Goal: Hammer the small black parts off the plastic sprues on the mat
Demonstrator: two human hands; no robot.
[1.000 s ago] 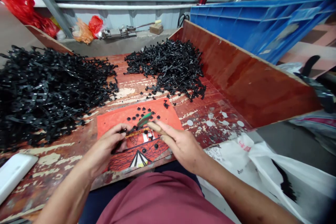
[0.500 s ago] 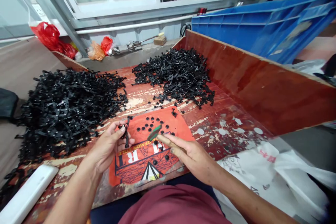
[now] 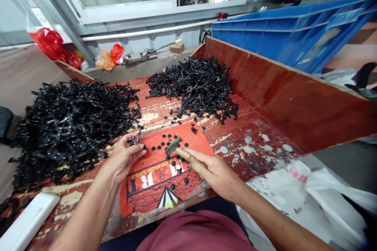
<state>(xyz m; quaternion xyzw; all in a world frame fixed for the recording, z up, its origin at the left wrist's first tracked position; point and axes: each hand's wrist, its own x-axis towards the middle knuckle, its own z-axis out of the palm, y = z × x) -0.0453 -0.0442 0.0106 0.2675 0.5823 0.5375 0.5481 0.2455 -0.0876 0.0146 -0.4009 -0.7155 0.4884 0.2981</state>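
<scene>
My left hand point(image 3: 123, 159) pinches a small black plastic piece point(image 3: 136, 139) at the left edge of an orange printed sheet point(image 3: 165, 174). My right hand point(image 3: 212, 168) is closed round a green-tipped tool with a wooden handle point(image 3: 173, 147), its tip over the sheet. Several small black round parts point(image 3: 165, 141) lie scattered on the sheet. A big heap of black plastic strips point(image 3: 67, 121) sits just left of my left hand. A second heap point(image 3: 200, 84) lies farther back.
The worn red wooden bench point(image 3: 250, 137) has a raised board wall point(image 3: 294, 102) on the right. Behind the wall stands a blue crate point(image 3: 279, 31). A white flat object point(image 3: 26, 219) lies at the near left. White bags point(image 3: 294, 196) hang at the right, coloured bags point(image 3: 53, 45) at the back.
My left hand has carried the black piece from over the sheet's middle to its left edge, towards the big heap. My right hand with the tool has stayed over the sheet. The view tilted upward.
</scene>
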